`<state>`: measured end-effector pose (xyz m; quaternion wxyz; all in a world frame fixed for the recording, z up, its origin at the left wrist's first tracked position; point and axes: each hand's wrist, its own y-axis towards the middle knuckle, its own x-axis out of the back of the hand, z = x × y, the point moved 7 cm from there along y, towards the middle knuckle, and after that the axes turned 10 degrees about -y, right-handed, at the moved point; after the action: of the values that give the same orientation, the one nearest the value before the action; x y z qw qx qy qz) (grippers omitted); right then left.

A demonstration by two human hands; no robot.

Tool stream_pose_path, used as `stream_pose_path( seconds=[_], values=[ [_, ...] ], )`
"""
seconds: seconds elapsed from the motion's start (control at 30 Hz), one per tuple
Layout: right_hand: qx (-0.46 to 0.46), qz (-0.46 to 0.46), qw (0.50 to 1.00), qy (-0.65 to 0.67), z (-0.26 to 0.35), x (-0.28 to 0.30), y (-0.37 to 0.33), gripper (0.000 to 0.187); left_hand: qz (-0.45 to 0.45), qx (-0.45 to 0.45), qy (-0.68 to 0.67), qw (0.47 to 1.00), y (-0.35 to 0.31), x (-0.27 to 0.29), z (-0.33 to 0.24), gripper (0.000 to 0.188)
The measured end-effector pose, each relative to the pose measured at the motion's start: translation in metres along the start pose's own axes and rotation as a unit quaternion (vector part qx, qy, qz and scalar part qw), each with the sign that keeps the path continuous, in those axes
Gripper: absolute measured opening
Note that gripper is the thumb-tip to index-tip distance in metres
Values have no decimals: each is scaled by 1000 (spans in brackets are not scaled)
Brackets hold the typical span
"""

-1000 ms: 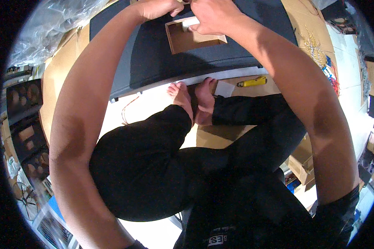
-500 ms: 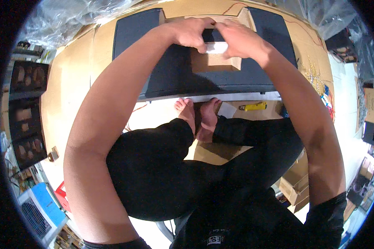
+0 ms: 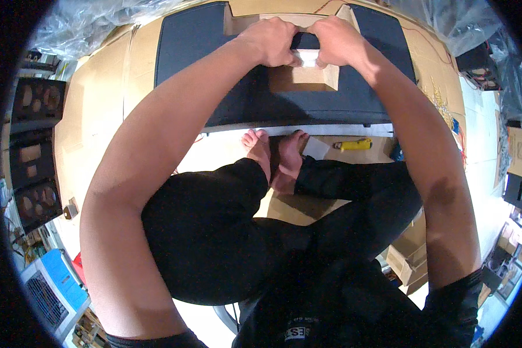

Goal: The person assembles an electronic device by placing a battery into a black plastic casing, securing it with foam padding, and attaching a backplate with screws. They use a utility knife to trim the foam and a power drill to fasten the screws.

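Observation:
In front of me lies a wide black-covered cabinet [image 3: 243, 98], with bare-wood recesses cut into it. Across the bar between the recesses sits a black piece with a white lower edge [image 3: 306, 56]; whether it is a folded strip or a separate part I cannot tell. My left hand [image 3: 274, 42] is closed on its left end, fingers curled with the thumb beneath. My right hand [image 3: 336, 42] closes on the right end in the same way. Both hands cover much of the upper recess. The lower wooden recess [image 3: 303, 79] shows just below them.
A yellow utility knife [image 3: 354, 145] lies beyond my feet, right of them. Cardboard [image 3: 101, 104] covers the floor around the cabinet. Clear plastic sheeting [image 3: 98, 26] is heaped at the far left. Black cabinets with round holes [image 3: 37, 151] stand at left, and an open carton [image 3: 409, 255] at lower right.
Both hands have drawn in tighter and shifted slightly, with the fingers more curled. The white edge between them shows narrower. The cabinet sits slightly higher in view.

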<state>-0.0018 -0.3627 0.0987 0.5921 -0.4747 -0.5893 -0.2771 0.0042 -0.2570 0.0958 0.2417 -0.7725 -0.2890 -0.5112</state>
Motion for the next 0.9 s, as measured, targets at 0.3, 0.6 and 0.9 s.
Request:
stream_pose_path(
  seconds=[0.3, 0.6, 0.9],
  values=[
    [-117, -373, 869, 302, -39, 32, -133, 55, 51, 52, 20, 997, -9, -1, -9, 78],
    [-308, -207, 863, 343, 23, -131, -318, 24, 71, 126, 36, 989, -17, 5, -11, 87],
    [-53, 81, 897, 431, 83, -198, -270, 41, 32, 123, 55, 990, 11, 10, -42, 76]
  ],
)
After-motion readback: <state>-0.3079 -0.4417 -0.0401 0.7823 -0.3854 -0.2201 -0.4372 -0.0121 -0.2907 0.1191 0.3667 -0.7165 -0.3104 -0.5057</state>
